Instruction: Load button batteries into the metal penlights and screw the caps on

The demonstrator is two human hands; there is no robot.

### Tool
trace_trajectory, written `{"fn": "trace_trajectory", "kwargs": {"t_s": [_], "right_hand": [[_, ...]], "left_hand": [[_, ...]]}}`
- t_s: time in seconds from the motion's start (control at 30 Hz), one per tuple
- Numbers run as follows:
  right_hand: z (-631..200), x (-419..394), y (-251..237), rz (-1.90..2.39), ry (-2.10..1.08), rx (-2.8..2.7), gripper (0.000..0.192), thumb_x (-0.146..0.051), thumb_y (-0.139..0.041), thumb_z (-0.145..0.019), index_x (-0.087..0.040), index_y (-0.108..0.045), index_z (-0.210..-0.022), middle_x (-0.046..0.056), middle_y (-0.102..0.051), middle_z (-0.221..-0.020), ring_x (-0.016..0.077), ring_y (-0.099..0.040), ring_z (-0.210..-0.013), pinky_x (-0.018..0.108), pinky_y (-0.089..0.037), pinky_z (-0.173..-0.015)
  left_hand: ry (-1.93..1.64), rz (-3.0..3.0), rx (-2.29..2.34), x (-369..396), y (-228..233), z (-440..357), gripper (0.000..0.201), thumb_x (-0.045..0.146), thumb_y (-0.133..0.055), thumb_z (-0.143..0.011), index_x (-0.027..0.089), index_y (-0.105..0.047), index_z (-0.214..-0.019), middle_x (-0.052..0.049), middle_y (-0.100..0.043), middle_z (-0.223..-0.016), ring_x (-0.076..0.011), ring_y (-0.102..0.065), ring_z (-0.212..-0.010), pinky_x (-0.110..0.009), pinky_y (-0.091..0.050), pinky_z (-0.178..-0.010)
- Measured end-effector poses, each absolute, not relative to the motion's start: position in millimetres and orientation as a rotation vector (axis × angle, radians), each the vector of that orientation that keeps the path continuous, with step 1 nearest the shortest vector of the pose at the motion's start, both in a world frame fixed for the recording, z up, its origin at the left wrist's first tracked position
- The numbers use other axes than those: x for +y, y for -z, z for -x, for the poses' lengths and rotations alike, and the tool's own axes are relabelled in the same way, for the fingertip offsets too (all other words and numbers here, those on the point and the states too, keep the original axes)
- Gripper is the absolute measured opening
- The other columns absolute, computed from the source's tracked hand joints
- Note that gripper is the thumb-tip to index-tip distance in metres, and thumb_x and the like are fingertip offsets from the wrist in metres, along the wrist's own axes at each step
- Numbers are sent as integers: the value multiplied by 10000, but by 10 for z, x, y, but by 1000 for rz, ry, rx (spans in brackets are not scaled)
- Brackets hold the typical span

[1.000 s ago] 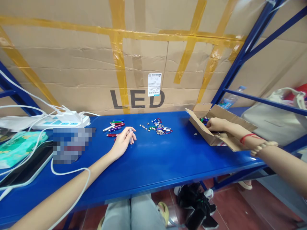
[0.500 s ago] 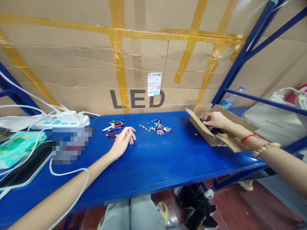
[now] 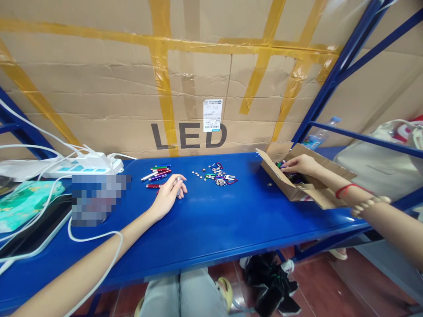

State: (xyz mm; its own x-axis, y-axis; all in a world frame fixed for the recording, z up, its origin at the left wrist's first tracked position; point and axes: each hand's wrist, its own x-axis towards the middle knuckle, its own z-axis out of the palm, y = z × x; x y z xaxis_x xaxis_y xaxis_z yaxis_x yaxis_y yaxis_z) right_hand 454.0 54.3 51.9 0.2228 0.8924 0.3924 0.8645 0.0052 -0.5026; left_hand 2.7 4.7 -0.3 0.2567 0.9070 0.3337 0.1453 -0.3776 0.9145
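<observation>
My left hand rests on the blue shelf top, its fingers curled around a small silver cylinder. Just beyond it lie several coloured pen-like tubes. My right hand reaches into an open cardboard box at the right, its fingertips among small coloured items inside; what they grip is hidden. A scatter of small metal discs and coloured clips lies between the two hands.
A white power strip with cables sits at the back left, beside a tablet and a green pouch. A large taped cardboard sheet marked LED forms the back wall. Blue rack posts and a pale bag stand to the right.
My right hand has shifted slightly deeper and upward inside the box. My left hand has stayed put with the silver cylinder.
</observation>
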Motion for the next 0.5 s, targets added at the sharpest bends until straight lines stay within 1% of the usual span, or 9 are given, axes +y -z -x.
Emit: {"fn": "trace_trajectory", "kwargs": {"t_s": [0.07,0.1,0.13,0.23,0.3,0.37,0.4,0.47,0.5], "right_hand": [[-4587,594,-554,1941,-144,-1643,175,-178,-817,-477,-134,-698,-597,8,-655,-561,140,-589,-566,250,-455,-569],[-4597,602,-580,1976,-171,-1647,179,-153,-817,-438,-137,-703,-574,8,-654,-532,145,-589,-553,249,-446,-562],[-4592,594,-613,1986,-175,-1643,163,-142,-805,-449,-136,-709,-580,10,-659,-527,148,-593,-552,251,-448,-570],[-4458,419,-721,1934,-120,-1616,85,-144,-725,-610,-113,-723,-689,39,-688,-588,157,-626,-591,271,-486,-646],[-4255,167,-757,1810,-45,-1605,167,-203,-656,-723,-118,-716,-853,66,-718,-754,157,-657,-694,275,-504,-737],[-3996,-144,-719,1433,64,-1628,181,-244,-602,-788,-141,-695,-905,78,-713,-846,154,-661,-697,287,-529,-729],[-3870,-292,-666,1245,116,-1711,160,-234,-562,-820,-165,-685,-895,67,-706,-864,146,-659,-707,281,-535,-720],[-3679,-513,-502,967,155,-2105,167,-162,-514,-840,-211,-674,-834,29,-704,-870,145,-654,-830,272,-529,-769],[-3631,-568,-403,915,154,-2257,207,-141,-483,-853,-225,-670,-880,19,-703,-886,139,-649,-853,273,-525,-787]], "left_hand": [[-1191,-1722,975,47,1,-28,372,497,-453,-871,138,-470,-967,-46,-565,-712,-141,-504,-561,-217,-419,-535],[-1190,-1721,976,47,1,-29,370,495,-454,-871,138,-470,-965,-45,-564,-711,-142,-504,-562,-217,-419,-536],[-1189,-1721,976,49,2,-29,368,493,-454,-871,138,-469,-966,-45,-564,-711,-142,-504,-562,-218,-419,-536],[-1192,-1721,972,52,3,-30,364,488,-454,-871,138,-467,-971,-48,-566,-715,-144,-504,-560,-220,-418,-533],[-1195,-1724,973,51,3,-30,362,486,-451,-872,139,-466,-973,-48,-567,-716,-144,-504,-559,-221,-419,-533],[-1188,-1731,977,47,1,-32,356,482,-447,-875,139,-468,-972,-47,-567,-716,-144,-505,-561,-220,-420,-537],[-1182,-1737,978,45,1,-33,352,478,-444,-878,140,-470,-971,-46,-568,-718,-143,-505,-562,-221,-420,-539],[-1181,-1748,978,39,4,-34,341,469,-438,-883,142,-474,-972,-44,-568,-720,-142,-506,-561,-221,-420,-540],[-1184,-1753,977,36,7,-34,334,464,-433,-887,144,-475,-972,-43,-568,-721,-142,-505,-562,-221,-421,-541]]}}
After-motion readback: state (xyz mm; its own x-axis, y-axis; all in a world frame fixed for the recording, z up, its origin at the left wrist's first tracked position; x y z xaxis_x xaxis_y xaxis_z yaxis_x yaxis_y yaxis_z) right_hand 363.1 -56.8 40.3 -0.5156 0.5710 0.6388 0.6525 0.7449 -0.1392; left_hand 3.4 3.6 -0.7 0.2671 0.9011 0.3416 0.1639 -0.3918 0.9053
